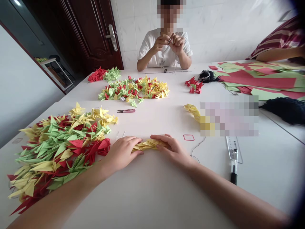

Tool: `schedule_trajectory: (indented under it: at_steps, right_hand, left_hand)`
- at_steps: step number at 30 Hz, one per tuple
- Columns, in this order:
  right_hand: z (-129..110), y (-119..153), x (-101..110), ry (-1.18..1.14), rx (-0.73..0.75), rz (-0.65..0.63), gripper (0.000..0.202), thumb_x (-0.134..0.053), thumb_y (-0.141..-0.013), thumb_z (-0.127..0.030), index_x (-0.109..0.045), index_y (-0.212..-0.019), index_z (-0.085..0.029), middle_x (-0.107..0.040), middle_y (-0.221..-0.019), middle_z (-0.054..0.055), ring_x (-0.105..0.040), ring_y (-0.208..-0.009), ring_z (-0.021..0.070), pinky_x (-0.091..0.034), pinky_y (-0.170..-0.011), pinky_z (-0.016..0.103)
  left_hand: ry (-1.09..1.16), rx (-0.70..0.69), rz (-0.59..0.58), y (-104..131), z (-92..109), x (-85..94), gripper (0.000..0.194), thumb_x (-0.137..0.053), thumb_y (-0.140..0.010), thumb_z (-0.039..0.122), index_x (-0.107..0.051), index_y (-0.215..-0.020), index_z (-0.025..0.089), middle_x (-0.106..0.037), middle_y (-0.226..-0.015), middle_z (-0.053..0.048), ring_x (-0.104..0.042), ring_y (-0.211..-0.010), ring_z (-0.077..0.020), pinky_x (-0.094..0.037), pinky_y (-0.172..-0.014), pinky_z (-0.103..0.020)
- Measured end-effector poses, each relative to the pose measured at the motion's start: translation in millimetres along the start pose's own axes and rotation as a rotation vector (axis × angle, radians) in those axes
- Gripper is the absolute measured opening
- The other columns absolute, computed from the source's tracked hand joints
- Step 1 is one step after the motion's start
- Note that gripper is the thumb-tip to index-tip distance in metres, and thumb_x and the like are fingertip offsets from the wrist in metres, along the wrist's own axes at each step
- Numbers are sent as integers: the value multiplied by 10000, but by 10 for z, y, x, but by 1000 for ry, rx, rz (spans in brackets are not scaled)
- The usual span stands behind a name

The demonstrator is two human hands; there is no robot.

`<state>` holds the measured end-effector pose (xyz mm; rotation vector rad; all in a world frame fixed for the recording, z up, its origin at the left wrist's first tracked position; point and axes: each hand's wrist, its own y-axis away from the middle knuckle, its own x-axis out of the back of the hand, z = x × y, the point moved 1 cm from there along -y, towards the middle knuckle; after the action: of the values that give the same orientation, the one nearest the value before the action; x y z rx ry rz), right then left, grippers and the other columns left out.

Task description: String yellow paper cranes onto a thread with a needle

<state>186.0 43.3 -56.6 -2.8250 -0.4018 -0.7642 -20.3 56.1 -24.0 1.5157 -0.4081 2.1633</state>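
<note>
A yellow strand of folded paper pieces (148, 144) lies on the white table (152, 187). My left hand (124, 151) is closed round its left end, fingers over the top and thumb below. At the other end my right hand (172, 150) grips the strand the same way, so the middle of it shows between the hands. A thin dark thread (196, 148) lies on the table just right of my right hand. Beside my left hand is a large heap of red, green and yellow folded paper pieces (62, 146).
Small snips (126, 111) lie ahead. Another yellow strand (194, 112), a ruler (230, 146) and a pen (234, 165) are to the right. Farther back are a colourful pile (135, 88), paper strips (257, 79), black tassels (286, 109) and a seated person (164, 47).
</note>
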Motion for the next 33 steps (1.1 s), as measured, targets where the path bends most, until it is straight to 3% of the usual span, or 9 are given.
schedule_trajectory:
  at_steps: [6,8,11,13,18,22,27,30,33]
  right_hand:
    - [60,-14,-36,23,9,-1,286,-537,-848,-250,-663,-1104,-272,-718,-1037,8,-649,-982,204,-201,-1140,510]
    - [66,-3,-50,-12,-14,16,268,-555,-843,-261,-676,-1082,-273,-723,-999,9,-669,-927,197,-290,-1109,495]
    - [79,15,-64,-106,-63,25,280,-575,-833,-296,-677,-1091,-253,-703,-1037,40,-680,-889,197,-503,-929,406]
    - [87,20,-68,-135,-83,33,295,-592,-818,-296,-677,-1096,-244,-683,-1082,51,-676,-908,197,-548,-846,355]
    - [82,21,-61,-90,-91,26,414,-673,-745,-270,-648,-1157,-249,-664,-1112,58,-656,-960,214,-534,-870,362]
    - [68,27,-62,-59,-56,23,564,-702,-701,-269,-574,-1249,-259,-651,-1150,61,-645,-991,226,-531,-864,367]
    - [66,31,-88,109,71,51,539,-638,-715,-213,-564,-1248,-248,-628,-1212,59,-601,-1082,232,-490,-930,384]
    - [83,27,-116,214,171,49,497,-639,-749,-239,-568,-1241,-250,-624,-1230,57,-570,-1130,238,-458,-973,413]
    - [113,19,-134,254,185,106,344,-518,-840,-197,-612,-1169,-236,-665,-1143,58,-593,-1084,215,-480,-943,400]
  left_hand:
    - [-16,-52,-18,-23,-10,24,223,-547,-845,163,-664,-1020,237,-702,-987,-10,-623,-941,-200,-470,-811,-323]
    - [7,-48,-21,-21,-4,38,232,-538,-842,160,-663,-1017,246,-707,-988,2,-629,-929,-193,-466,-801,-315]
    - [33,-30,-36,-16,0,47,243,-539,-840,183,-658,-1037,260,-712,-1014,12,-643,-922,-187,-462,-793,-305]
    - [24,-22,-36,-14,3,42,238,-560,-834,223,-655,-1049,261,-712,-1038,6,-641,-951,-195,-452,-823,-314]
    - [-18,8,-25,-4,22,23,379,-657,-767,370,-610,-1125,255,-689,-1111,-8,-621,-1020,-225,-423,-903,-354]
    - [-129,35,-80,38,22,83,452,-646,-768,419,-568,-1176,241,-632,-1218,-49,-569,-1120,-258,-416,-921,-365]
    - [-264,100,-177,137,-87,269,651,-714,-709,321,-452,-1299,235,-535,-1336,-88,-504,-1208,-278,-404,-941,-353]
    - [-276,113,-257,159,-156,356,580,-719,-690,245,-500,-1227,252,-592,-1250,-68,-529,-1172,-266,-417,-892,-323]
    - [-321,150,-300,128,-164,394,447,-724,-676,213,-555,-1090,231,-641,-1116,-57,-557,-1102,-267,-410,-850,-323]
